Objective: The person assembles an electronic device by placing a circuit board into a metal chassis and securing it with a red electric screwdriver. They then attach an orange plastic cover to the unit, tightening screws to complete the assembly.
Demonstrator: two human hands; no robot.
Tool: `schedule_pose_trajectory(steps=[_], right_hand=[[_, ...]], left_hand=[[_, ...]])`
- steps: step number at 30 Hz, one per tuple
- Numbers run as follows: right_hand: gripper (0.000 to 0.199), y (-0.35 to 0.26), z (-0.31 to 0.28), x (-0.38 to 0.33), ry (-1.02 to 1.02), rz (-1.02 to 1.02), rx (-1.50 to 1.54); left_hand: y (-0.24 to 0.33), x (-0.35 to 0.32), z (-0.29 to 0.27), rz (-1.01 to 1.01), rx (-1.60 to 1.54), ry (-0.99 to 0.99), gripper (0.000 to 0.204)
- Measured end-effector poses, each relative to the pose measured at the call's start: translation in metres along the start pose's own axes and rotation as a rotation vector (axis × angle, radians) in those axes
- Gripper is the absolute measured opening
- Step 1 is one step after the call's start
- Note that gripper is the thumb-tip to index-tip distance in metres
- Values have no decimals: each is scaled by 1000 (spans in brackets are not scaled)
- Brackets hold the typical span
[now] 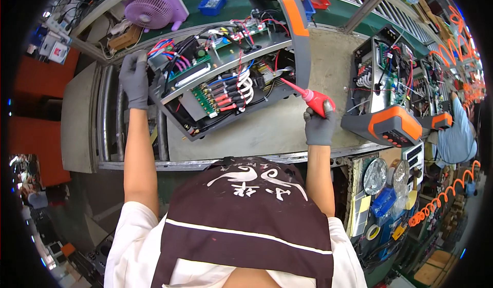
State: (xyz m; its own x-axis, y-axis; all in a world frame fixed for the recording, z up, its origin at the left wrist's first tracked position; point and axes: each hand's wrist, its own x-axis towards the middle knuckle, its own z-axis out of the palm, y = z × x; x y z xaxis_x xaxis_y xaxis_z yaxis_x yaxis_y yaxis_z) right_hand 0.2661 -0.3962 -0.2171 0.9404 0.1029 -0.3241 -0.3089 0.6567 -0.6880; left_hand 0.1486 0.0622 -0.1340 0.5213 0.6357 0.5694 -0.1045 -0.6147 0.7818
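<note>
My right hand [319, 126], in a grey glove, is closed round a red squeeze bottle [314, 99]. Its long thin nozzle points up and left, close to the right end of an open electronic machine [226, 118]. That machine lies at a slant, its dark casing uncovered, with circuit boards, bundled wires and thick white cables showing. An orange and grey end panel [296, 31] forms its right end. Beside its left end is my left hand [135, 80], also gloved, with fingers bent. Whatever those fingers hold, if anything, I cannot make out.
To the right stands a similar open machine [382, 82] with an orange front, and another person's blue sleeve [457, 139] shows beyond. Metal rollers [121, 118] run at the left. A purple fan [154, 10] and a blue bin [212, 3] stand at the back.
</note>
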Motion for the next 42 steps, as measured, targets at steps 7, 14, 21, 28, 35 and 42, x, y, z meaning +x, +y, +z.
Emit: schedule_pose_trajectory(steps=[7, 14, 21, 28, 35, 42], right_hand=[[47, 18, 3, -10, -61, 82, 28], [54, 8, 2, -12, -103, 103, 60], [51, -7, 23, -19, -101, 62, 26], [47, -36, 56, -27, -178, -103, -44], [47, -53, 104, -50, -128, -469, -330], [47, -60, 95, -86, 97, -797, -562]], left_hand=[[-8, 0, -3, -9, 39, 29, 14], [2, -4, 4, -37, -23, 61, 10], [7, -4, 6, 49, 10, 59, 11], [29, -10, 4, 70, 96, 72, 10], [54, -19, 3, 148, 166, 34, 9], [89, -86, -17, 308, 258, -101, 12]])
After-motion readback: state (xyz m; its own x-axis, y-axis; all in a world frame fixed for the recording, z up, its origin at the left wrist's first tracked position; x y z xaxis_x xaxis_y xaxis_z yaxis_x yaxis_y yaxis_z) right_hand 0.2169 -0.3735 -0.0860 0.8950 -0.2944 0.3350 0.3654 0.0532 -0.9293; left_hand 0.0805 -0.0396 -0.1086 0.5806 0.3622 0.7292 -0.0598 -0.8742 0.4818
